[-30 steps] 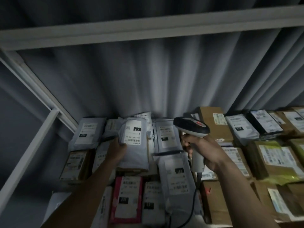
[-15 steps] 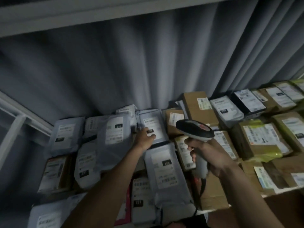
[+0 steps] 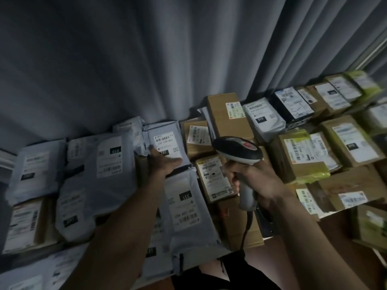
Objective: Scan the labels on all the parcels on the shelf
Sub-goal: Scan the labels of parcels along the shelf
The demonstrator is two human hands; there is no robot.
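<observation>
While a scanner (image 3: pixel 238 150) is being gripped by the right hand (image 3: pixel 254 181), a grey parcel (image 3: pixel 165 146) is being touched by the left hand's (image 3: pixel 164 164) flat fingers.

A grey curtain (image 3: pixel 146 59) fills the upper half of the frame, hanging in long vertical folds that fan out towards the upper right. The light is dim and cool, brighter along the folds at centre right. At the far right edge a pale rail (image 3: pixel 374 53) runs diagonally.
</observation>
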